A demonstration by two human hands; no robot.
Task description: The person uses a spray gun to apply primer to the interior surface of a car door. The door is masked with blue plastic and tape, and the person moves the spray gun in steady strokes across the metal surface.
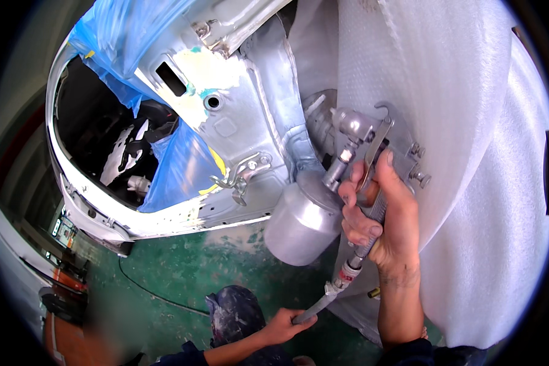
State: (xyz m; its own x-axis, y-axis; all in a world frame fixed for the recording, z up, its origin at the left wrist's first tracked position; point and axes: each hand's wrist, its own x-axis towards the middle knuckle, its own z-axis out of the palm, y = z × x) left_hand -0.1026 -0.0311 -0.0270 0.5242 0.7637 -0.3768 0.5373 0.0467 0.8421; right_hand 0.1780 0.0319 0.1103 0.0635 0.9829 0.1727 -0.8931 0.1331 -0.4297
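My right hand (399, 213) is wrapped round the grip of a metal spray gun (354, 126), its fingers by the trigger. A silver paint cup (303, 216) hangs below the gun's head. Lower down, my left hand (285, 325) is closed on the grey air hose (318, 307) that runs into the base of the grip. The gun is tilted, its nozzle end toward the stripped car body (229, 125). Pale filler patches (210, 70) show on that bare metal panel, above a door hinge (246, 175).
Blue plastic film (186, 174) masks part of the door opening. White foam sheeting (427, 79) hangs close at the right, behind the gun. A dark hose (158, 297) crosses the green floor (183, 262). Dark-clothed knee (235, 314) below.
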